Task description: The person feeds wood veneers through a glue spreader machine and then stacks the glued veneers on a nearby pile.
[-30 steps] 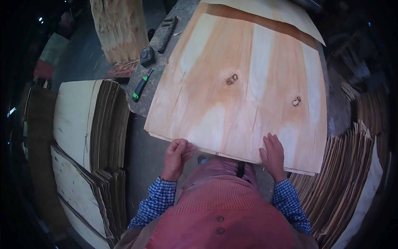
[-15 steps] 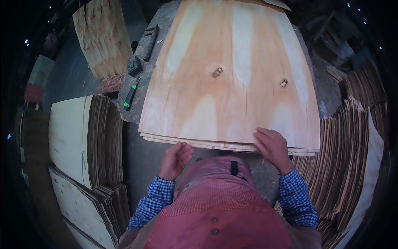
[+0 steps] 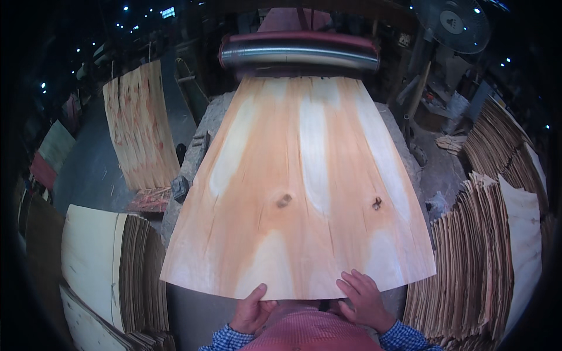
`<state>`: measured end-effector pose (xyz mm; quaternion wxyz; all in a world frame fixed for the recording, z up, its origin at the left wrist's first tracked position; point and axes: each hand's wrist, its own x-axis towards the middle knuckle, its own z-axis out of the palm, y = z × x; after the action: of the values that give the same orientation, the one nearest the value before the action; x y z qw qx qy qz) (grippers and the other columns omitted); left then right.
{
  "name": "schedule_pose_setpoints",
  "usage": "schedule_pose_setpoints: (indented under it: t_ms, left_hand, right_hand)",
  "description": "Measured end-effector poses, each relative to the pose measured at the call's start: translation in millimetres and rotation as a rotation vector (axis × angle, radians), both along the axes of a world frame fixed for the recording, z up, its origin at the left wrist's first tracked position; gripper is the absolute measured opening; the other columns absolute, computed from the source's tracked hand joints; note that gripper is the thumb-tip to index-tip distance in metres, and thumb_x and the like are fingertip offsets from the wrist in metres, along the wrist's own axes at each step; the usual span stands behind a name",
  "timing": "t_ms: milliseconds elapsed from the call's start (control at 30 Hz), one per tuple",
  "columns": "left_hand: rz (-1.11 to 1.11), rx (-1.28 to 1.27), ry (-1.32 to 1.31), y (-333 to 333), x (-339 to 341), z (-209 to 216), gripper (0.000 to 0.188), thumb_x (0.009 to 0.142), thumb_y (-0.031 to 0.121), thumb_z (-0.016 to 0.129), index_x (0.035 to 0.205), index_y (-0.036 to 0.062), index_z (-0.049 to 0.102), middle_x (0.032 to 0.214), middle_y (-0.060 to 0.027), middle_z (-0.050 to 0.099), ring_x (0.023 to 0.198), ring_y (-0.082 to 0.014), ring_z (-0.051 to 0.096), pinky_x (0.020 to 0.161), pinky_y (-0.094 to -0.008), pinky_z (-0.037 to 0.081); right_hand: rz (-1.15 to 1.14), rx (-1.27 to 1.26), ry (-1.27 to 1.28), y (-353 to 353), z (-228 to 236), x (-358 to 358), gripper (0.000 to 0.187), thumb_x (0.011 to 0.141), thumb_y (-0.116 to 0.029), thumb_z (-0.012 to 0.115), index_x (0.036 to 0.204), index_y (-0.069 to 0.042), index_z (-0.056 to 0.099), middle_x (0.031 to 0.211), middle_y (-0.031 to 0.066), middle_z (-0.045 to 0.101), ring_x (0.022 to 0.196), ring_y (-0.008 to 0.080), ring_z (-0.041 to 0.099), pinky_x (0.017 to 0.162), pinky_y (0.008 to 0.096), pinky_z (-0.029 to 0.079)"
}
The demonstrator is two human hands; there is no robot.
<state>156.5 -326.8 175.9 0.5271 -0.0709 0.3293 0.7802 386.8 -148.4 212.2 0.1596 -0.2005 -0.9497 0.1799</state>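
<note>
A large wood veneer sheet (image 3: 316, 234), tan with pale streaks and two dark knots, lies lengthwise ahead of me on a grey worktable (image 3: 202, 134). Its near edge reaches my apron. My left hand (image 3: 253, 310) grips that edge, thumb on top and fingers beneath. To the right, my right hand (image 3: 364, 299) rests on the same edge with fingers spread over the top. The sheet's far edge lies close to a shiny metal roller (image 3: 298, 54); whether they touch, I cannot tell. Whatever lies under the sheet is hidden.
Stacks of veneer stand at the left (image 3: 93, 251) and right (image 3: 468, 257). One reddish-streaked sheet (image 3: 140, 128) leans upright at the far left. A small dark block (image 3: 180, 188) sits on the table's left edge. A fan (image 3: 452, 23) stands at the far right.
The view has tilted up, bringing the roller and fan into sight. The top sheet's near edge is now closer to my body, and my left hand has taken hold of it.
</note>
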Motion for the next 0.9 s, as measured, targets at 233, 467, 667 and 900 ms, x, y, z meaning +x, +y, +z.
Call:
schedule_pose_setpoints:
  t_ms: [233,467,667,900]
  left_hand:
    - [0.023,-0.111,0.085,45,-27,-1,0.021,0.100,0.016,0.051,0.112,-0.0009,0.055,0.110,-0.0181,0.067,0.104,-0.0293,0.066,0.090,-0.0395,0.055]
    - [0.427,-0.448,-0.103,-26,-24,-86,0.020,0.098,0.017,0.052,0.107,-0.0004,0.057,0.106,-0.0164,0.066,0.100,-0.0292,0.066,0.082,-0.0370,0.057]
    - [0.563,-0.480,-0.161,-36,-16,-97,0.023,0.099,0.021,0.051,0.105,-0.0005,0.054,0.103,-0.0153,0.065,0.099,-0.0297,0.065,0.086,-0.0388,0.057]
    - [0.466,-0.542,-0.181,-47,-30,-91,0.028,0.099,0.021,0.052,0.118,-0.0001,0.053,0.110,-0.0117,0.062,0.104,-0.0253,0.062,0.088,-0.0366,0.053]
  right_hand:
    - [-0.099,0.124,0.040,115,-42,-88,0.063,0.067,-0.003,0.068,0.129,-0.008,0.058,0.130,0.0135,0.058,0.120,0.0399,0.053,0.099,0.0450,0.046]
    - [-0.094,0.185,0.139,253,-74,-193,0.057,0.071,-0.001,0.066,0.127,-0.007,0.058,0.130,0.0134,0.059,0.118,0.0377,0.055,0.098,0.0442,0.047]
    - [-0.124,0.309,0.059,314,-104,-261,0.048,0.082,-0.011,0.063,0.129,-0.005,0.056,0.131,0.0159,0.056,0.121,0.0346,0.051,0.101,0.0434,0.043]
    - [-0.135,0.157,-0.170,195,-176,-185,0.043,0.094,-0.020,0.055,0.135,-0.005,0.051,0.146,0.0160,0.044,0.137,0.0373,0.036,0.111,0.0513,0.028]
